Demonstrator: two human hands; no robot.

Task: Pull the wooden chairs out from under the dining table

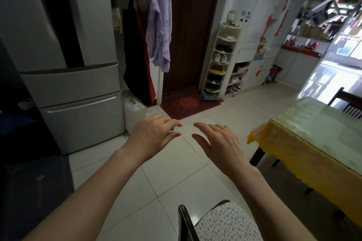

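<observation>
A chair [215, 223] shows at the bottom centre of the frame: a dark wooden frame edge and a seat cushion in white cloth with small grey spots. It stands on the pale tiled floor [176, 172], apart from the table [323, 123], which fills the right side under a glass top and a yellow cloth that hangs over its edge. One dark table leg shows below the cloth's near corner. A second chair [344, 101] stands at the far side of the table, at the right edge of the frame, only its dark slatted back visible.

Both bare arms reach forward over the floor at mid-frame. The left hand [154, 135] and right hand [219, 143] hang palm down, fingers loosely spread and slightly curled, holding nothing and touching nothing, with a small gap between them.

A grey fridge [64, 84] fills the upper left. Beside it clothes [158, 25] hang in front of a dark door [192, 25], with a red mat [188, 103] below. A white shoe rack [221, 60] stands right of the door.
</observation>
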